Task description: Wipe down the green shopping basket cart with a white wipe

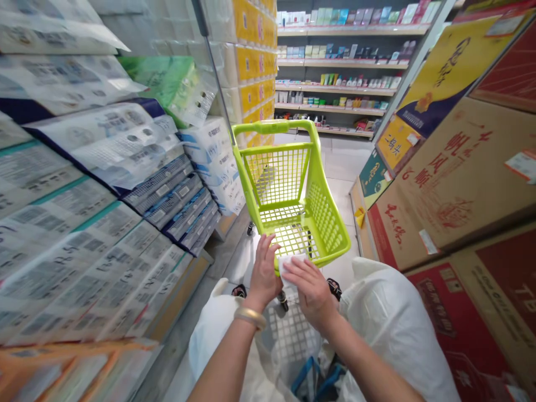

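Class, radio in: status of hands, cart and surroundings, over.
Left hand at near corner of green cart. Right hand over white cloth-like piece at near rim. Boxes right, stacked packs left.

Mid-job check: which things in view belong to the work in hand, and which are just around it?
In the work:
green trolley basket, with the left hand at its near rim
white cloth or tissue, under the right hand

Just around:
cardboard cartons, right
green pack, left
yellow-fronted packs
stocked shelves, behind
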{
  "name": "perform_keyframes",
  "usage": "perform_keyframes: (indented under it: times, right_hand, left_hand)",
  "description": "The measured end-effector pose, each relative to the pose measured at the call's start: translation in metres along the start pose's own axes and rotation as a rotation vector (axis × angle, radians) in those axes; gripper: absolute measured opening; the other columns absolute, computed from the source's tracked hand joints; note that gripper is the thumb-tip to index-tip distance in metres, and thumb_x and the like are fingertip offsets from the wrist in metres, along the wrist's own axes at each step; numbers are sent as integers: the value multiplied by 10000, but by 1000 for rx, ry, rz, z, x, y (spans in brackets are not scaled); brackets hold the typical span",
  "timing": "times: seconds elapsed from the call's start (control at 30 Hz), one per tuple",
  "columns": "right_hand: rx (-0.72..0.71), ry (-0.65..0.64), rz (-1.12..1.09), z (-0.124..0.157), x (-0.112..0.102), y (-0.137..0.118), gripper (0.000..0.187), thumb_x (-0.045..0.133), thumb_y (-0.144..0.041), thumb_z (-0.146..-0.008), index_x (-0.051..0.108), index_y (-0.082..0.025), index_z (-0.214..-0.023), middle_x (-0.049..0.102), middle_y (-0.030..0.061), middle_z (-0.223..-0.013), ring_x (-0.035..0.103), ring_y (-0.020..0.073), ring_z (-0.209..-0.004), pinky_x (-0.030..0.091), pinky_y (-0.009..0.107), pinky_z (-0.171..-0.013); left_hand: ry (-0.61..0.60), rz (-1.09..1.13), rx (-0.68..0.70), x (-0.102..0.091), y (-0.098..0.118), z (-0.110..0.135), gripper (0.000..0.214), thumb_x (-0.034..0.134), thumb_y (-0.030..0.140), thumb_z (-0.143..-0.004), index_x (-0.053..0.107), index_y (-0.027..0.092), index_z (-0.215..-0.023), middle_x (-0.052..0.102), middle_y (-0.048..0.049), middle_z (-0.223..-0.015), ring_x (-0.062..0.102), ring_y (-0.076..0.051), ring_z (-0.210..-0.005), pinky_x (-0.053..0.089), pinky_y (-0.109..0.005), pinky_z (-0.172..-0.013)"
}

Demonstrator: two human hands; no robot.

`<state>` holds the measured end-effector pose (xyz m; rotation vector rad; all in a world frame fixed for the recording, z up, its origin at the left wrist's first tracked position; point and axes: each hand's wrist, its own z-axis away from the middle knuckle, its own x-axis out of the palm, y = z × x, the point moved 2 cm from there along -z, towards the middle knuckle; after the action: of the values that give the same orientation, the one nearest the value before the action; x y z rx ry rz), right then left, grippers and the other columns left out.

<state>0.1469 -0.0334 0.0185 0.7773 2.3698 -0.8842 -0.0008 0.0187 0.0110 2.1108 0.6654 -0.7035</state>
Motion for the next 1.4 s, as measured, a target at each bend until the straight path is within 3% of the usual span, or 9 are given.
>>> perform_keyframes:
  times: [0.1,0.3,0.37,0.53,0.8,1.0,1.23,1.3,1.4]
  right_hand:
    - [14,25,26,4,-8,8,432,404,-27,-890,671,-249,-1147,712,39,-1210,605,174,-1234,468,432,-1074]
    - [254,259,133,27,-50,50,389,415,-65,-909,706,-238,-1101,726,77,-1171,609,216,-1230,434,517,-1096]
    - [242,242,104,28,-46,42,392,422,-65,-905,705,-243,-1109,723,72,-1177,609,212,-1231,429,513,-1103]
    - [52,35,-55,30,-27,8,427,428,-44,-894,690,-268,-1145,710,36,-1213,602,176,-1238,450,433,-1093]
    - [249,262,48,44,-57,38,381,427,-71,-893,714,-253,-1066,728,63,-1164,610,227,-1225,435,519,-1087]
    - [62,70,-46,39,-26,-1,401,430,-53,-881,709,-255,-1086,718,42,-1195,623,197,-1206,462,455,-1076]
    - [219,281,49,47,-60,40,371,430,-88,-887,726,-247,-1044,739,69,-1134,632,235,-1187,453,523,-1070]
    - [229,293,45,46,-56,34,371,428,-89,-887,726,-243,-1045,738,74,-1135,628,238,-1192,461,522,-1060]
    - [105,155,-36,43,-31,4,379,438,-82,-891,721,-262,-1066,726,53,-1173,627,209,-1196,460,475,-1073]
  left_hand:
    - [-5,-6,9,-1,0,0,579,565,34,-667,421,202,-1201,400,-158,-1460,245,-336,-1465,347,-580,-1149]
    - [-9,-16,-1,-1,7,3,586,597,42,-645,435,204,-1184,401,-152,-1459,248,-344,-1465,351,-569,-1154]
    - [3,-17,-1,0,10,6,584,595,45,-647,435,203,-1186,398,-151,-1462,244,-342,-1466,352,-572,-1151]
    - [9,-18,2,3,17,17,570,599,64,-671,423,206,-1194,371,-150,-1485,215,-330,-1477,328,-558,-1167]
    - [-9,-40,-45,-1,24,27,552,607,62,-650,454,197,-1163,363,-141,-1496,200,-326,-1481,282,-541,-1197]
    - [14,-62,-42,-3,24,33,530,598,77,-662,457,184,-1161,359,-145,-1502,184,-320,-1486,276,-529,-1201]
    - [16,-79,-53,-12,21,40,538,607,70,-650,469,187,-1157,367,-149,-1506,189,-335,-1485,282,-554,-1194]
    - [17,-80,-50,-13,21,41,541,605,63,-647,471,185,-1156,372,-151,-1503,188,-336,-1486,289,-555,-1190]
    - [30,-83,-40,-14,21,42,530,604,73,-661,470,185,-1162,378,-151,-1501,193,-329,-1487,299,-554,-1185]
